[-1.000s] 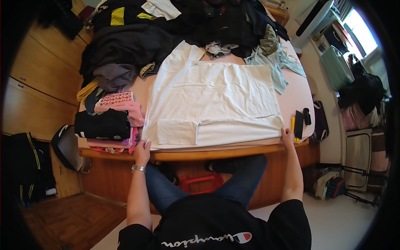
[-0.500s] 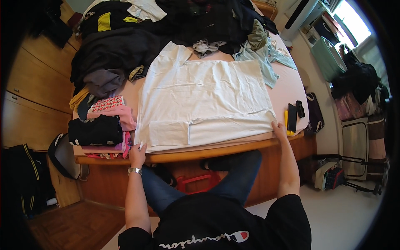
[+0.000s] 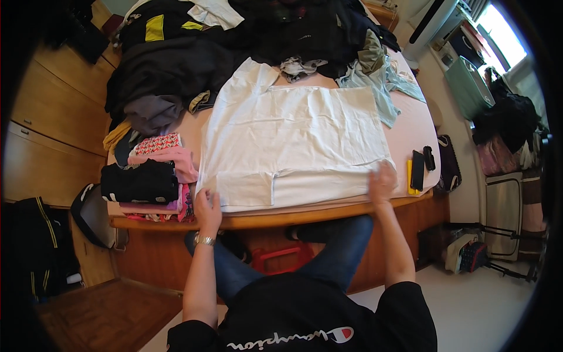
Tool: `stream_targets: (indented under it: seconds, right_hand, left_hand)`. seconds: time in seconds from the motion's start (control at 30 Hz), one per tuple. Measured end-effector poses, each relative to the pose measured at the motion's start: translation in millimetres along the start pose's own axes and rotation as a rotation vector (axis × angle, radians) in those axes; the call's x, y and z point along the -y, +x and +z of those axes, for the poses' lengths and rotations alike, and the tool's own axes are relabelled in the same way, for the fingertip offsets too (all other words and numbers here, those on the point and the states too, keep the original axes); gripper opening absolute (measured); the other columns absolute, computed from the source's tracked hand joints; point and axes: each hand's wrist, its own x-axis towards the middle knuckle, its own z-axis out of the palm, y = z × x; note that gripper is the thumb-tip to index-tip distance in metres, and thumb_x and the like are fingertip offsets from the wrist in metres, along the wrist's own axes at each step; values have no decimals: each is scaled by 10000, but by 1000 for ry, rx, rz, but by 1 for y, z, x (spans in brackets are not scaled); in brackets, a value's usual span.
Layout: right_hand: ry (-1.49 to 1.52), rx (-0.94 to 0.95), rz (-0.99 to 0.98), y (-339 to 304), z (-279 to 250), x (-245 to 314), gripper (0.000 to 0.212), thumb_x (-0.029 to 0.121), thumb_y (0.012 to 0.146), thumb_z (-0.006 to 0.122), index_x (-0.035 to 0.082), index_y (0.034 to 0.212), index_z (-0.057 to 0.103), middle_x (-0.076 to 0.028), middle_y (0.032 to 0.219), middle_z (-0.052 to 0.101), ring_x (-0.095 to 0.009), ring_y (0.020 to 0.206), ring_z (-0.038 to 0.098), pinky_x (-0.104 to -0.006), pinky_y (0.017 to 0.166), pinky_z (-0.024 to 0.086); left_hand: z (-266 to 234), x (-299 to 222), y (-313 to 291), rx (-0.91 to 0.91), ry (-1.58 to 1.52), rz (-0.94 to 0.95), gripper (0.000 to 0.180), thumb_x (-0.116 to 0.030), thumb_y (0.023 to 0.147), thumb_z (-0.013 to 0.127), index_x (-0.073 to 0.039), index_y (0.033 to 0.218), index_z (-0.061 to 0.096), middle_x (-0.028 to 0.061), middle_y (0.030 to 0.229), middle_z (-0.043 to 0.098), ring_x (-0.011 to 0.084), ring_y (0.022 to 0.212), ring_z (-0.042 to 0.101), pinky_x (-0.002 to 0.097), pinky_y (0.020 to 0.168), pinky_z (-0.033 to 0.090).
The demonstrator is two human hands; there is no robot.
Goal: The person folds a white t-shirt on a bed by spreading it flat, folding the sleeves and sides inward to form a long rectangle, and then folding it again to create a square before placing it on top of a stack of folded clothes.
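At the far left, a black garment with yellow stripes (image 3: 40,246) hangs in front of wooden cabinets (image 3: 56,123). Next along, at the bed's left corner, a stack of folded clothes rises: a black folded garment (image 3: 141,183) lies on top of pink and purple pieces, with a red-and-white patterned cloth (image 3: 158,144) just behind. Beyond the stack, a heap of dark clothes (image 3: 170,67) covers the far left of the bed (image 3: 413,126).

The left hand (image 3: 208,210), a metal watch (image 3: 204,240) on its wrist, is at the shirt's near left corner, its thumb and fingers apart and loosely bent, with no cloth pinched between them. The white shirt (image 3: 305,129) lies spread across the middle of the bed, one sleeve pointing to the far left; a band is turned over along its near edge, with a squarish flap at the left end. Under the bed's edge, between the knees, is a red stool (image 3: 282,258).

The right hand (image 3: 382,185) is over the shirt's near right corner; it is blurred, so I cannot tell whether it grasps the cloth. Farther right are a pale blue garment (image 3: 384,97), a yellow object (image 3: 411,179) and a black case (image 3: 417,170) beside it, then a green bin (image 3: 469,88).
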Motion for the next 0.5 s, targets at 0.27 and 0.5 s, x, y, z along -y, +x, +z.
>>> stream_targets:
  seconds: [0.27, 0.5]
  right_hand:
    - [76, 638, -293, 8, 24, 94, 782, 511, 938, 517, 107, 1549, 241, -241, 1590, 197, -368, 1494, 136, -492, 1208, 71]
    - [61, 514, -245, -4, 24, 122, 751, 456, 914, 569, 55, 1504, 332, -261, 1561, 253, -398, 1471, 188, -542, 1190, 122]
  left_hand:
    - [29, -29, 26, 249, -109, -403, 621, -286, 781, 783, 2, 1241, 482, 240, 1120, 613, 411, 1049, 583, 458, 907, 471]
    - [30, -55, 41, 290, -50, 271, 514, -218, 839, 672, -11, 1287, 529, 225, 1354, 505, 390, 1293, 441, 497, 1093, 332]
